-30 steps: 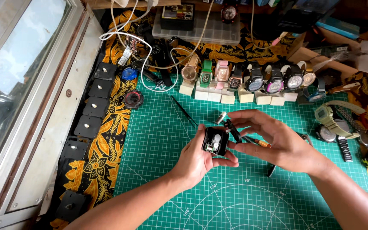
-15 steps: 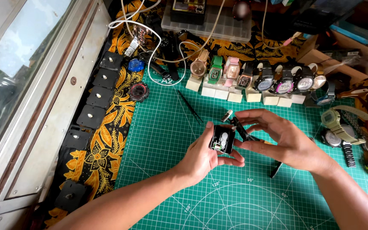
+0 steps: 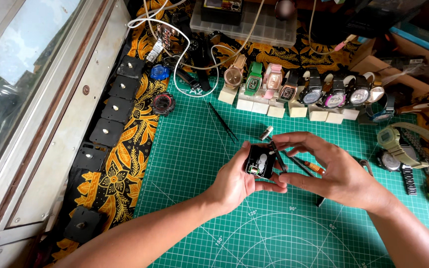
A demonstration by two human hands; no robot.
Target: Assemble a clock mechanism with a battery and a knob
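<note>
Left hand: wrapped around the small black box, thumb on its near side, fingers tucked behind.
Right hand: fingers curled, tips pinching the right side of the small black box, with a thin dark tool caught between them.
Small black box: open on top, white round bits showing inside; held up between both hands over the middle of the green mat.
Thin dark tool: leaning across the right edge of the box, under the right fingertips.
Green mat: covered in grid lines, with curved lines near the front edge.
Tweezers: long, black and thin, lying flat on the mat toward its back left part, well apart from the hands.
Small screwdriver: orange grip, lying on the mat just behind the right hand.
Row of watches: propped on little pale blocks along the back edge of the mat.
Black square parts: lined up off the left edge of the mat, on the flowery yellow cloth.
Loose watches: piled past the right edge of the mat.
Clear box: far back, beyond the mat.
</note>
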